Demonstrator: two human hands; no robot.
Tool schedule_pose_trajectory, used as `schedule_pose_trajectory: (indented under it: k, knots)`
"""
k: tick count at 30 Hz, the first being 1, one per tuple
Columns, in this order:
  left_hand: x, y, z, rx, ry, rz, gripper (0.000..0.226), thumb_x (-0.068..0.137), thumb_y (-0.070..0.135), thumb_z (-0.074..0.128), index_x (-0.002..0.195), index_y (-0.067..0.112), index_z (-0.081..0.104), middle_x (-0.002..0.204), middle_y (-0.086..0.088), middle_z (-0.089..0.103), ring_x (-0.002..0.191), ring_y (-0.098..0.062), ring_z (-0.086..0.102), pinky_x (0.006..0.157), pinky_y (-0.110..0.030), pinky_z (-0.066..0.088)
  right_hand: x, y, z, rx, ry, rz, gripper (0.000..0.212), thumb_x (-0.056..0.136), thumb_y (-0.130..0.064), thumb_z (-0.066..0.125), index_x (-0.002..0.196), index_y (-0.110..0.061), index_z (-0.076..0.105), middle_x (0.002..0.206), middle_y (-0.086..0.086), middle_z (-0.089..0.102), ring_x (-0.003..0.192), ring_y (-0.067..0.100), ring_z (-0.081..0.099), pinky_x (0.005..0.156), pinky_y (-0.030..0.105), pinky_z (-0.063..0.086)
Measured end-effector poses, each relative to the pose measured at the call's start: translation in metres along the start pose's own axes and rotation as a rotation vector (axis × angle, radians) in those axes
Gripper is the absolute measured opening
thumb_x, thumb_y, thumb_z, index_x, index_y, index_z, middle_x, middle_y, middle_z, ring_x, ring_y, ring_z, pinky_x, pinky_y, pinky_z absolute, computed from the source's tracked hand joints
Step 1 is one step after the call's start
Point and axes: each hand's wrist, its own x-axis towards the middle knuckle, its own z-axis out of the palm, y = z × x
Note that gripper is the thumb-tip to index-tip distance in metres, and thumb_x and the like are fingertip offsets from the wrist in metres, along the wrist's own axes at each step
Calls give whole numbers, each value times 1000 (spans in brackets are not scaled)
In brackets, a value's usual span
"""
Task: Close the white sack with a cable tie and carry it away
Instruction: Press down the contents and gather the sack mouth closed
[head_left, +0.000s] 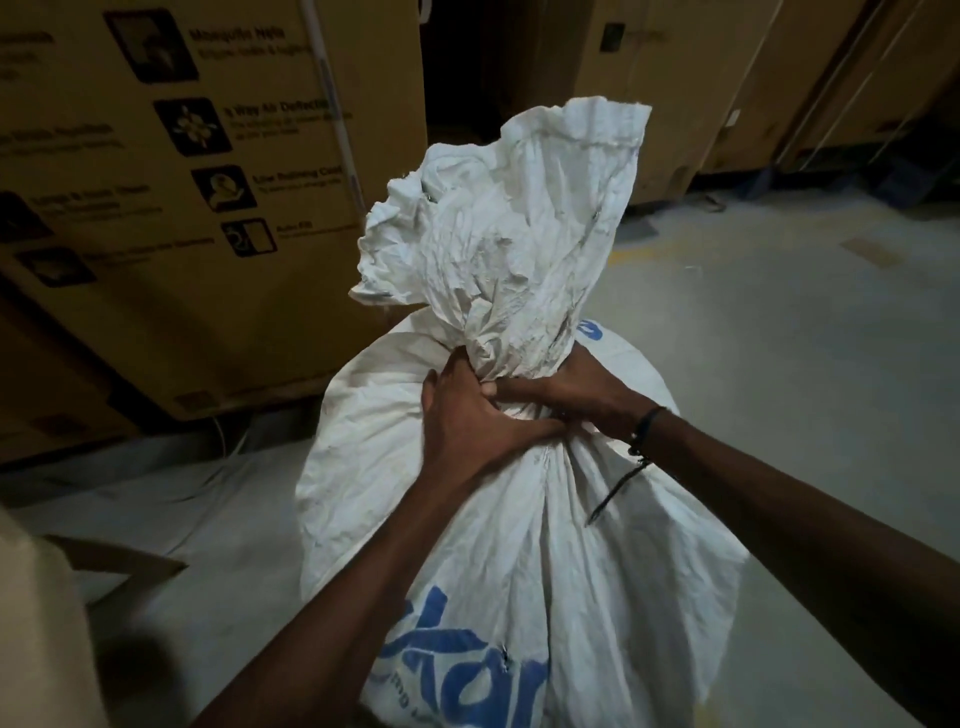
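Observation:
A full white sack (519, 519) with blue lettering stands on the floor in front of me. Its top is gathered into a neck, and the crumpled mouth (498, 218) flares upward above it. My left hand (467, 410) grips the neck from the left, fingers curled round the bunched fabric. My right hand (576, 395) grips the same neck from the right, touching the left hand. A thin black strip (615, 491), possibly the cable tie, hangs down by my right wrist near a dark wristband. Whether anything is wrapped round the neck is hidden by my fingers.
Large brown cardboard cartons (182, 208) stand close on the left and further cartons (701, 104) at the back right, with a dark gap between. Grey concrete floor (779, 338) stretches to the right. A cardboard flap (119, 566) lies at the lower left.

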Motion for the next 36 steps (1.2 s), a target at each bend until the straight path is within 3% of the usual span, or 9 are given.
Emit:
schedule_pose_trajectory:
  k: [7, 12, 13, 16, 20, 21, 26, 30, 36]
  knots:
    - [12, -23, 14, -177, 125, 128, 116, 40, 68, 86, 143, 34, 49, 132, 9, 71, 126, -17, 66, 111, -50, 48, 10, 20, -6, 123, -143, -90, 53, 79, -43, 94, 127, -29, 78, 133, 4, 79, 126, 26, 74, 117, 55, 53]
    - [19, -25, 18, -212, 161, 186, 118, 39, 73, 86, 144, 37, 47, 131, 13, 70, 125, -16, 66, 112, -49, 48, 27, 39, -13, 117, -160, -157, 106, 75, -58, 94, 128, 24, 53, 144, 51, 46, 128, 73, 45, 107, 84, 37]
    - [19, -26, 18, -211, 161, 190, 118, 38, 73, 87, 143, 37, 48, 130, 13, 71, 124, -16, 67, 111, -48, 49, 28, 40, -15, 90, -164, -183, 111, 77, -59, 93, 126, 29, 46, 143, 57, 37, 105, 67, 59, 83, 46, 24]
    - [19, -28, 19, -203, 182, 191, 110, 38, 67, 89, 138, 36, 55, 123, 12, 74, 118, -16, 70, 106, -45, 53, 22, 33, -13, 120, -210, -220, 90, 79, -44, 93, 133, 20, 59, 144, 41, 58, 108, 44, 63, 91, 50, 52]
    - [17, -33, 24, -286, 241, 208, 98, 40, 60, 89, 132, 39, 60, 118, 9, 77, 114, -19, 72, 103, -48, 56, 27, 48, -13, 128, -192, -223, 116, 77, -58, 95, 122, 34, 41, 129, 54, 54, 108, 49, 59, 112, 86, 18]
    - [17, -34, 25, -300, 250, 208, 97, 40, 60, 88, 131, 39, 61, 118, 9, 77, 115, -19, 72, 103, -48, 55, 31, 53, -13, 110, -185, -234, 117, 77, -62, 93, 119, 34, 42, 119, 45, 61, 103, 42, 56, 88, 49, 16]
    - [19, -38, 27, -327, 290, 200, 93, 40, 58, 84, 128, 35, 66, 115, 6, 78, 114, -19, 72, 104, -49, 54, 12, 35, 1, 123, -124, -270, 52, 89, -42, 82, 124, -3, 76, 128, 19, 78, 109, 32, 73, 93, 38, 61]
    - [29, -52, 33, -378, 274, 194, 92, 35, 57, 92, 120, 30, 72, 110, 6, 79, 107, -17, 75, 93, -47, 61, 4, 38, 9, 23, -24, -363, 54, 85, -58, 82, 129, -28, 76, 131, 6, 79, 127, 31, 72, 114, 55, 55]
    - [34, -66, 36, -486, 235, 250, 93, 35, 67, 98, 117, 29, 74, 107, 4, 81, 102, -17, 78, 89, -48, 64, -15, 46, 10, -137, 217, -461, 49, 83, -57, 86, 90, -8, 83, 83, 4, 84, 75, 7, 75, 67, 19, 55]
